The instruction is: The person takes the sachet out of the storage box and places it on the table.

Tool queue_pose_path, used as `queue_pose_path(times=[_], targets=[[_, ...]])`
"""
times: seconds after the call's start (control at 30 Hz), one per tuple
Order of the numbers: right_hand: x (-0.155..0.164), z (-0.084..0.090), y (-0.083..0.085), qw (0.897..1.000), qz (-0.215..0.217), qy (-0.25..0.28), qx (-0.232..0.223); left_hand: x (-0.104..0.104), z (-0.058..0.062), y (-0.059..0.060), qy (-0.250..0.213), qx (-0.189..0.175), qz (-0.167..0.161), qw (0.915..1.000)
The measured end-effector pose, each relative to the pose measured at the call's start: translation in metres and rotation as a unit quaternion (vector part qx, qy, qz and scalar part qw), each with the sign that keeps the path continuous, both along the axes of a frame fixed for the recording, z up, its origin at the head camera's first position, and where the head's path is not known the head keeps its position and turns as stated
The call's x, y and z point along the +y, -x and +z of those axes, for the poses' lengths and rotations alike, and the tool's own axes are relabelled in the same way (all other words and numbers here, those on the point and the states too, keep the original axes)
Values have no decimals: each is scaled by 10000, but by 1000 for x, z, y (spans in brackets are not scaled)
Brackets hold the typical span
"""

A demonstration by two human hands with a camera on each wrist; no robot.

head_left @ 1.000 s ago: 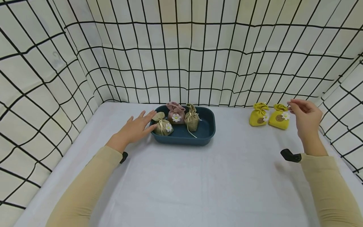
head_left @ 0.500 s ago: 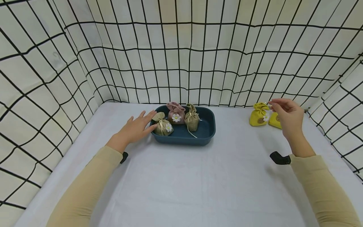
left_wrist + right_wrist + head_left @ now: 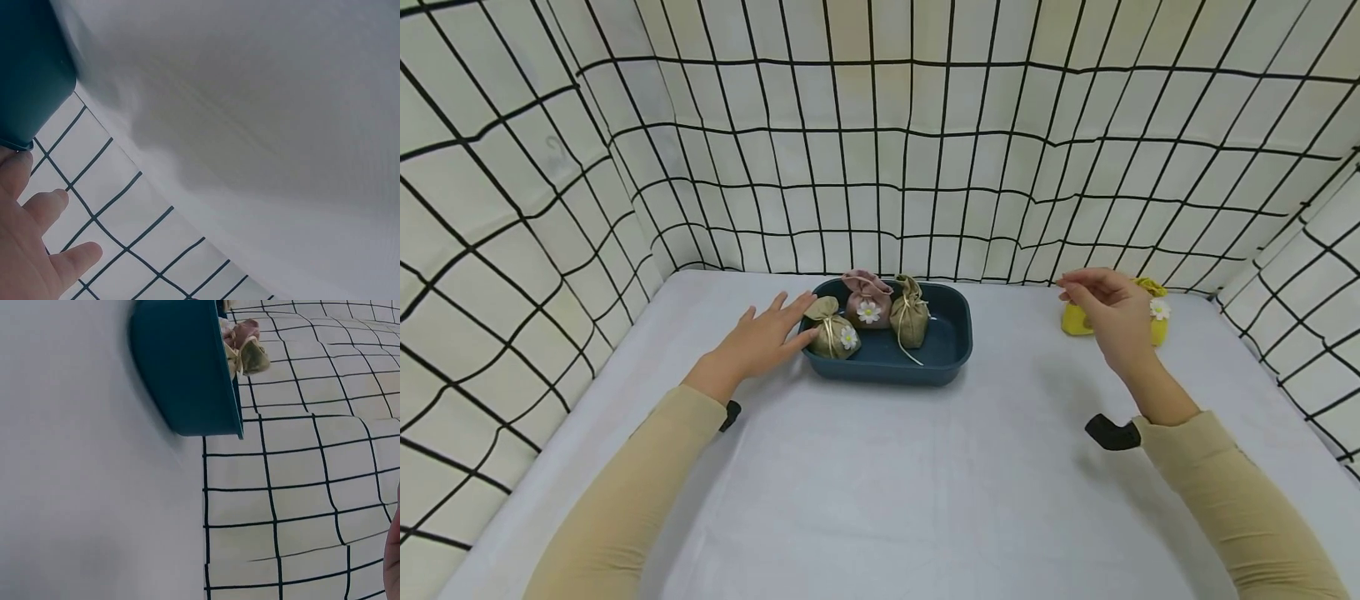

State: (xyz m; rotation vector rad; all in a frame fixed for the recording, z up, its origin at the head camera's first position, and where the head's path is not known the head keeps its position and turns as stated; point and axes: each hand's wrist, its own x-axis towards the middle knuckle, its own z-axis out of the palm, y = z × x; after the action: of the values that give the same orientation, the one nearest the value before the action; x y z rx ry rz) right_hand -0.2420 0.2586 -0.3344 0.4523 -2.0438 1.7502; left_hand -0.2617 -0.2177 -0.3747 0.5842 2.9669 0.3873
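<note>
My left hand [image 3: 760,337] rests with spread fingers on the left rim of a dark blue tray [image 3: 902,371]. In the left wrist view, fingertips [image 3: 12,169] touch the tray's [image 3: 31,69] rim. Inside the tray sit an olive drawstring pouch [image 3: 831,333] with a daisy, a pink pouch [image 3: 867,302] and a brownish pouch [image 3: 910,317]. My right hand [image 3: 1112,317] is in the air with loosely bent fingers and nothing visible in them. It partly hides two yellow pouches, one on the left [image 3: 1077,321] and one on the right [image 3: 1159,323].
A white cloth [image 3: 925,483] covers the table. White walls with black grid netting [image 3: 887,158] enclose the back and sides. A black camera mount [image 3: 1112,433] juts from the right wrist. The right wrist view shows the tray's [image 3: 187,369] end.
My right hand has moved left, from beside the right yellow pouch to in front of both yellow pouches, which stay on the table. The left hand has kept its place on the tray.
</note>
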Motion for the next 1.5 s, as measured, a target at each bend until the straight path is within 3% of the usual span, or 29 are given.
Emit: queue_pose_path(times=[0.23,0.67,1.07,1.5], targets=[[-28,1,0,9961,190,-863,27,-1,1,0,12,0,29,10000],[-58,2,8,9871,447,-1446,522,0,-1,1,20,21,9,10000],[-97,-4,8,9901,944,-1041,65,1,0,0,34,-13,23,10000],[-138,-16,14,9852,1463,-805,-378,2,1,-2,77,10,20,10000]])
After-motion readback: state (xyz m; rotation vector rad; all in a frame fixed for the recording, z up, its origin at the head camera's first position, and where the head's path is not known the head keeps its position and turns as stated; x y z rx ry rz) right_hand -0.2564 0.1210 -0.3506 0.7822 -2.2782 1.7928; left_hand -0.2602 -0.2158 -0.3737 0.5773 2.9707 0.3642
